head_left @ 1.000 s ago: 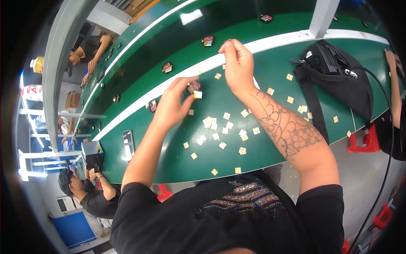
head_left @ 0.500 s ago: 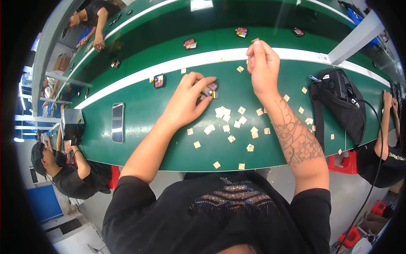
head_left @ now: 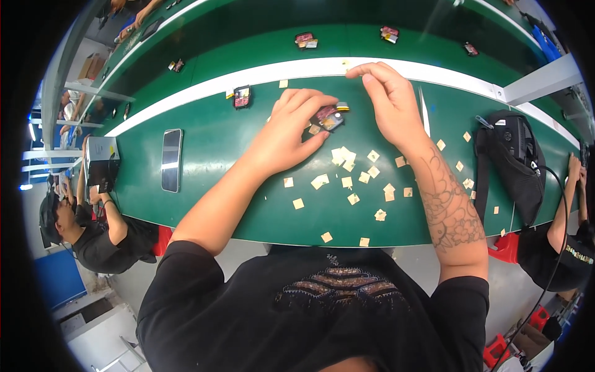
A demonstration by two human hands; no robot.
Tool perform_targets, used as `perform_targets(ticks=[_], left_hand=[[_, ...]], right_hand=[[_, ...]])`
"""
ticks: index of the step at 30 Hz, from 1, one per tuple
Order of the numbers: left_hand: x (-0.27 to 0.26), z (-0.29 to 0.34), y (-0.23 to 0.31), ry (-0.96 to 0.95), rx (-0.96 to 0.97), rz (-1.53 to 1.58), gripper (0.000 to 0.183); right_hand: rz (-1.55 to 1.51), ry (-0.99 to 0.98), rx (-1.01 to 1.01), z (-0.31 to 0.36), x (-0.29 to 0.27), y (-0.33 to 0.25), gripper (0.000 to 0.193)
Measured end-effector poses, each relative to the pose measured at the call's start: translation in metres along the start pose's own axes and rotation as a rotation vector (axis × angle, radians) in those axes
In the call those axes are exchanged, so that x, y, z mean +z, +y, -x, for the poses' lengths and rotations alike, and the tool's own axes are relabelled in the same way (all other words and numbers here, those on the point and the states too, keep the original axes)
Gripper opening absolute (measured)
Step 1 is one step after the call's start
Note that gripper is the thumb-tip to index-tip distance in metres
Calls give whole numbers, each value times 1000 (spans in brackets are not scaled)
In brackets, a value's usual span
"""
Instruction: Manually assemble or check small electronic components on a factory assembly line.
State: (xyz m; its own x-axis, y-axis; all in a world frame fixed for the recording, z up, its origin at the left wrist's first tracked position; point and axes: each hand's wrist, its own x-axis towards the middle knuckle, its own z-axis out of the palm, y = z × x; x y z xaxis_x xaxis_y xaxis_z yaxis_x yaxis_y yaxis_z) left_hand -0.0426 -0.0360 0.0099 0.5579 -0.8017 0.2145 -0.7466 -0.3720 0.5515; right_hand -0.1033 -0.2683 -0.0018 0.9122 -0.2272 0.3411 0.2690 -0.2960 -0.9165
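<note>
My left hand (head_left: 286,133) rests on the green table (head_left: 217,186) and grips a small dark electronic part (head_left: 328,116) with red and yellow bits between thumb and fingertips. My right hand (head_left: 389,102) hovers just to its right, fingers curled and pinched together near the white strip (head_left: 204,93); I cannot tell whether a small piece sits between them. Several small tan square pieces (head_left: 347,181) lie scattered on the table below both hands.
A dark phone (head_left: 171,159) lies at the left. A similar small part (head_left: 241,97) sits near the white strip, and others (head_left: 305,40) lie on the far belt. A black bag (head_left: 512,162) sits at the right. Other people sit at the left (head_left: 93,229) and right (head_left: 561,248).
The view has shifted, so the table sits more level and nearer. My left hand still grips the small part; my right hand has come closer to it from the white strip.
</note>
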Motion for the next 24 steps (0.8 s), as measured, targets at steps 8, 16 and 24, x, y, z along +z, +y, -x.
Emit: perform_targets(ticks=[8, 16, 24], left_hand=[[10, 4, -5, 77, -130, 5, 47], [13, 6, -10, 154, -92, 22, 46], [12, 5, -7, 141, -64, 43, 44]], right_hand=[[271, -234, -109, 4, -7, -19, 23], [569, -396, 23, 7, -11, -44, 17], [915, -382, -129, 18, 6, -56, 4]])
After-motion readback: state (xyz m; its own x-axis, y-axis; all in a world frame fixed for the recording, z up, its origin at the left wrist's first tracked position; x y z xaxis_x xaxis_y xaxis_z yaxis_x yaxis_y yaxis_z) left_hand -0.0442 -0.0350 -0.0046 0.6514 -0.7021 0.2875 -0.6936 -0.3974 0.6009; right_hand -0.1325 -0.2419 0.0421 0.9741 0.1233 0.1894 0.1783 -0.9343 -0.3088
